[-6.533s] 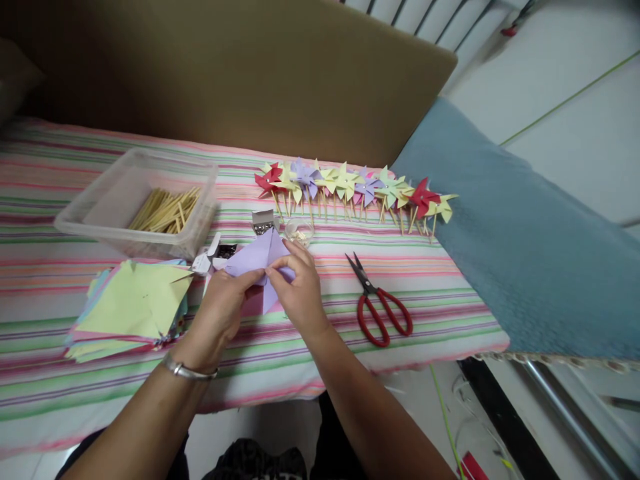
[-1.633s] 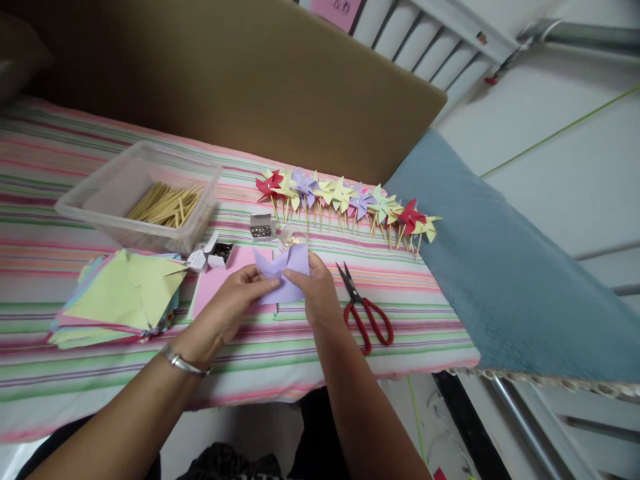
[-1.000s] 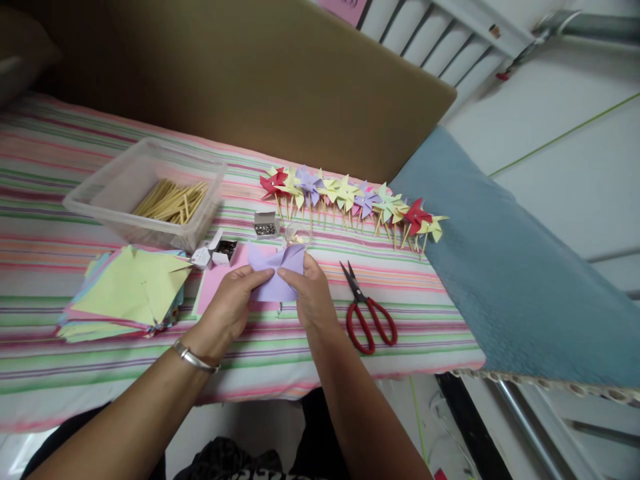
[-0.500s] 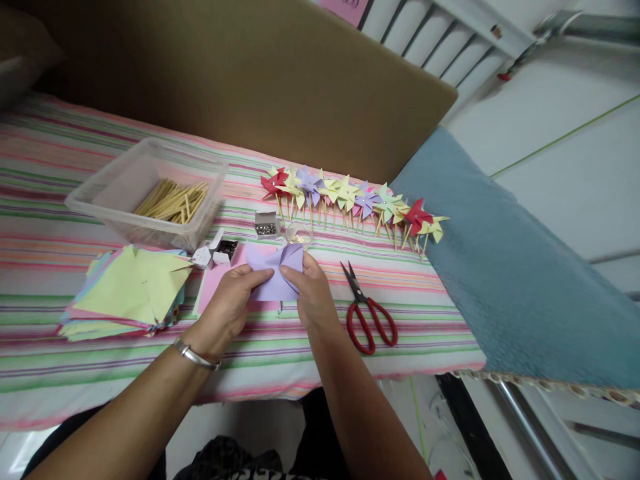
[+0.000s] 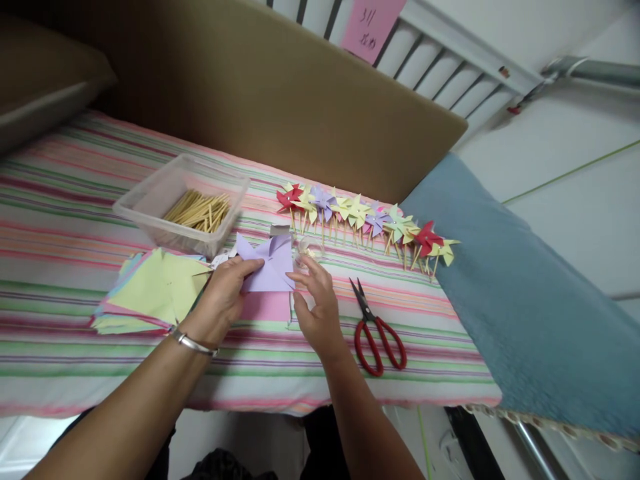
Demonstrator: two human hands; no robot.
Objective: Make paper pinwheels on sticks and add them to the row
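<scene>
Striped cloth [image 5: 75,200] covered the surface. At far left, a clear plastic tub [image 5: 150,203] held a loose bundle of wooden sticks [image 5: 199,209]. Near centre, the left hand [image 5: 223,297] pinched a folded purple paper [image 5: 267,265] in its grip, while the right hand [image 5: 317,310] hovered beside it with fingers spread, just near a small clear cup [image 5: 309,249] whose contents were unclear.

Red scissors [image 5: 379,331] lie near a row of pinwheels [image 5: 365,217].
</scene>
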